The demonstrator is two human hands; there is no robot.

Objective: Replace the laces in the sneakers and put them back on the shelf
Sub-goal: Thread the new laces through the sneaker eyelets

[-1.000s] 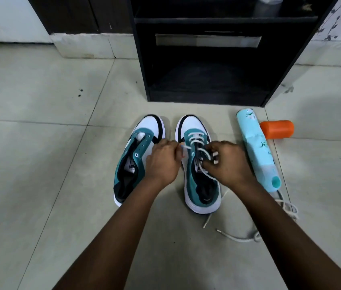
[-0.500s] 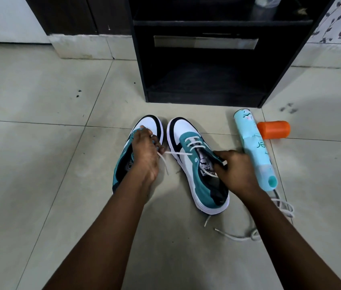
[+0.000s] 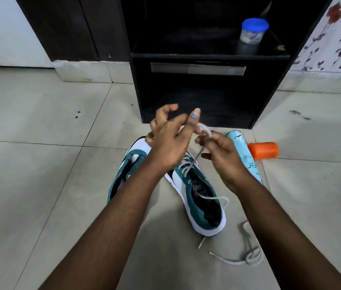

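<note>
Two teal-and-white sneakers lie on the tiled floor in front of a black shelf unit. The left sneaker has no lace and is partly hidden by my left forearm. The right sneaker has a white lace through its front eyelets. Both hands are raised above the shoes. My right hand pinches the lace, which loops over its fingers. My left hand holds the same lace beside it, fingers curled. A second white lace lies loose on the floor near the right sneaker's heel.
A light blue cylindrical bottle lies right of the shoes with an orange cap beside it. A blue-lidded clear jar stands on the shelf's upper board. The lower shelf opening is dark. A floral wall is at the far right.
Both hands rose from the shoes and came together, pulling the lace up from the right sneaker. The camera tilted up, showing more of the shelf and the jar.
</note>
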